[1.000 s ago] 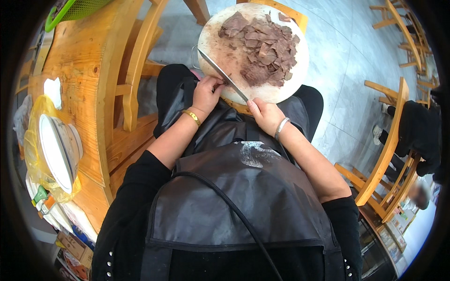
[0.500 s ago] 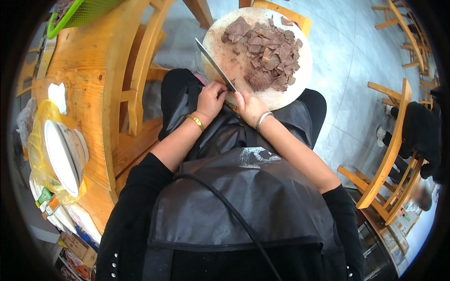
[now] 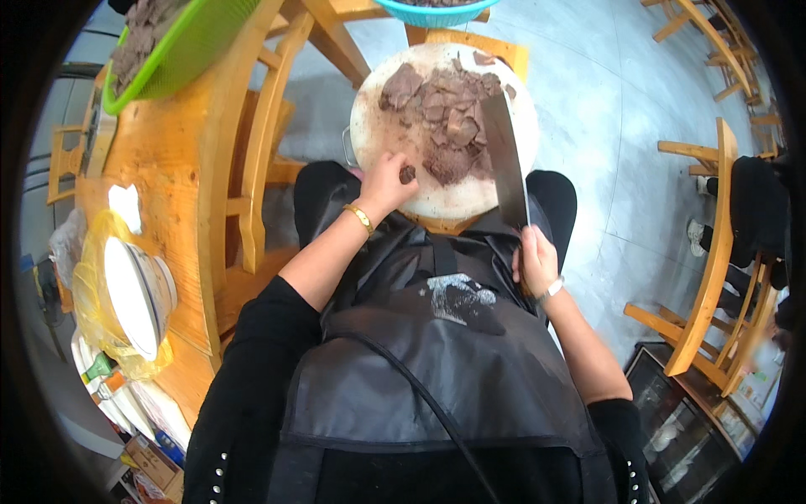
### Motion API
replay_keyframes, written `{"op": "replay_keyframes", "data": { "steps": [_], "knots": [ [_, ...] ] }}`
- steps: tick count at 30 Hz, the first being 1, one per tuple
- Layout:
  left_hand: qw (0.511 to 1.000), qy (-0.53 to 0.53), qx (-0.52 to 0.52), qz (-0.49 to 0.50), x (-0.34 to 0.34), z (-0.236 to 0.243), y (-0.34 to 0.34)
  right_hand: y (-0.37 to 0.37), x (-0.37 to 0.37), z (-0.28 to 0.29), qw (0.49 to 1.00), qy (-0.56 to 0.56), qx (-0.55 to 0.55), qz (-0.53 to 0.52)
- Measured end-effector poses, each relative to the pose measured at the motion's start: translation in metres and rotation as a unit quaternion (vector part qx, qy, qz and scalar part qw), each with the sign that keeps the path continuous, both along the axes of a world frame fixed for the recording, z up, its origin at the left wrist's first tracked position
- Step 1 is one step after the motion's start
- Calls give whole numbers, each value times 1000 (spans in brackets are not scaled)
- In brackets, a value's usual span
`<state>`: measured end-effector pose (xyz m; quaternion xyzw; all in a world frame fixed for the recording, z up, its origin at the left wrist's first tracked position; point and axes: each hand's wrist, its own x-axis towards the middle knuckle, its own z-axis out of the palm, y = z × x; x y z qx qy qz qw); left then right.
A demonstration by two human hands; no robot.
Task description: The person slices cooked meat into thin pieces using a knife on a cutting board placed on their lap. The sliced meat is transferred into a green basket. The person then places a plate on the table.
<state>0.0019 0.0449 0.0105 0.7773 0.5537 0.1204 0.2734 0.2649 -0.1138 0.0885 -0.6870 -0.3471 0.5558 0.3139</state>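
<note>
A round white cutting board (image 3: 382,118) stands in front of my knees, heaped with sliced brown cooked meat (image 3: 453,113). Over the board's near left part, my left hand (image 3: 388,185) is closed on a small dark piece of meat (image 3: 407,175). My right hand (image 3: 537,261) grips the handle of a broad-bladed cleaver (image 3: 505,160) beside my right knee. Its blade points away from me, over the board's right edge, and hides part of the meat there.
To the left is a wooden table (image 3: 180,227) with a green basket (image 3: 180,55) of meat, a tilted white bowl (image 3: 134,294) and a yellow plastic bag (image 3: 96,277). Beyond the board sits a blue basket (image 3: 441,12). Wooden chairs (image 3: 701,252) line the right side, with a person's legs behind.
The cleaver has swung from the board's left side over to its right as my right hand moved right and nearer me. My left hand now shows a meat piece. The blue basket has come into view.
</note>
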Motion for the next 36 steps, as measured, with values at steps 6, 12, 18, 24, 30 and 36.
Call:
{"op": "replay_keyframes", "data": {
  "steps": [6, 12, 18, 24, 30, 36],
  "knots": [
    [906, -268, -320, 65, 29, 80, 124, -30, 6, -21, 989, 57, 27, -135],
    [930, -346, 30, 121, 73, 140, 203, -26, 8, -20, 988, 66, 39, -137],
    [943, 3, -165, -288, 75, 70, 96, -28, 15, -21, 983, 86, 39, -154],
    [969, 42, 38, -242, 59, 33, 36, -26, 14, -21, 985, 90, 42, -143],
    [967, -6, 28, -255, 34, 34, 20, -28, 16, -27, 978, 123, 38, -165],
    [861, -347, -348, 130, 12, 23, 37, -27, 17, -28, 977, 128, 42, -167]
  ]
}}
